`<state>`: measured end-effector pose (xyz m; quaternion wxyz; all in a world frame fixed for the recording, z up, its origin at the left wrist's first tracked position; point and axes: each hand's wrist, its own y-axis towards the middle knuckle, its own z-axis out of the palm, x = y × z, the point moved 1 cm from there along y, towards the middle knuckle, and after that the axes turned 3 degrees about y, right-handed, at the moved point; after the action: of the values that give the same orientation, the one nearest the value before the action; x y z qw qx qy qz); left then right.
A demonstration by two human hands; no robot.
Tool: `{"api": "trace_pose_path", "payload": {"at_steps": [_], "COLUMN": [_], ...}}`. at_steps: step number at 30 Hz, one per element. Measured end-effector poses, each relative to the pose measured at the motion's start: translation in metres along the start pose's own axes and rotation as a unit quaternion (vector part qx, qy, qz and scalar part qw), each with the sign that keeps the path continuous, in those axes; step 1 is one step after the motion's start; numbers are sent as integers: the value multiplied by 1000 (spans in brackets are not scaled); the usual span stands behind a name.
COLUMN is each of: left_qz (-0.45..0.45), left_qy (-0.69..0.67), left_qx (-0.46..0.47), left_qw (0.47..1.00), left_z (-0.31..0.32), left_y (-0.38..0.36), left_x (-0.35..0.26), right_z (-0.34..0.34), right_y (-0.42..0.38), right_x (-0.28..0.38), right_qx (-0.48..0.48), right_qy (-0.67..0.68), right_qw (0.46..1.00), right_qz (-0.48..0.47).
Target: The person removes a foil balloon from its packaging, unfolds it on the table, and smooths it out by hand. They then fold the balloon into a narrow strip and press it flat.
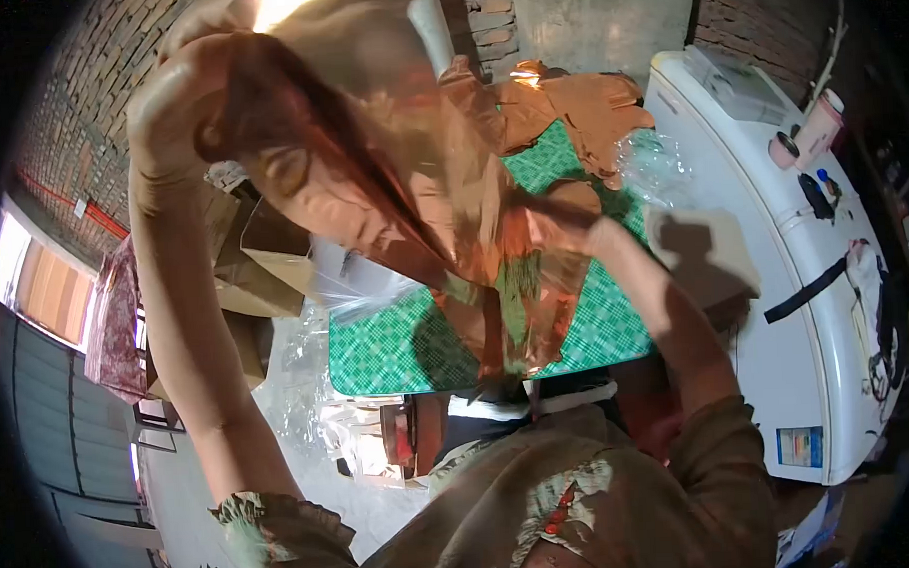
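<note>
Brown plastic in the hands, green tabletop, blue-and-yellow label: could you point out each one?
Brown plastic (480,218): head view, middle of the raised sheet.
Green tabletop (374,339): head view, bare part toward the near left corner.
Label (800,447): head view, middle of its face.

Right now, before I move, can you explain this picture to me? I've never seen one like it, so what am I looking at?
There is no machine here, just a person using two bare hands. The single picture comes from a camera worn on the head, facing forward and down, so the person's own clothes show at the bottom.

The left hand, raised high, holds up a shiny brown see-through sheet. The right hand is at its other side; its fingers are too hidden to say how they grip.

Below is a table with a green checked top. More brown pieces lie at its far end, beside crumpled clear plastic. Cardboard boxes stand to the left.
</note>
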<state>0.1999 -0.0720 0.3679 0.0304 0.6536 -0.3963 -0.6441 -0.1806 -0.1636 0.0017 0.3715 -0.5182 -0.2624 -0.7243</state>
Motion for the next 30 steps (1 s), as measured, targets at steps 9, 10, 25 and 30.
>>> {"api": "trace_pose_path", "payload": {"at_steps": [9, 10, 25, 30], "left_qz": [3, 9, -238, -244], "left_qy": [-16, -10, -53, -470], "left_qx": [-76, -96, -192, -267], "left_qw": [997, 995, 951, 805], "left_z": [11, 7, 116, 195], "left_y": [-52, -68, -304, -344], "left_x": [36, 48, 200, 225], "right_z": [69, 73, 85, 85], "right_y": [-52, -58, -123, -122], "right_x": [-40, -29, 83, 85], "right_qx": [-158, -168, -205, -196], "right_qy": [267, 215, -397, -468], "right_qw": [943, 956, 894, 861], "right_qz": [-121, -108, 20, -7]}}
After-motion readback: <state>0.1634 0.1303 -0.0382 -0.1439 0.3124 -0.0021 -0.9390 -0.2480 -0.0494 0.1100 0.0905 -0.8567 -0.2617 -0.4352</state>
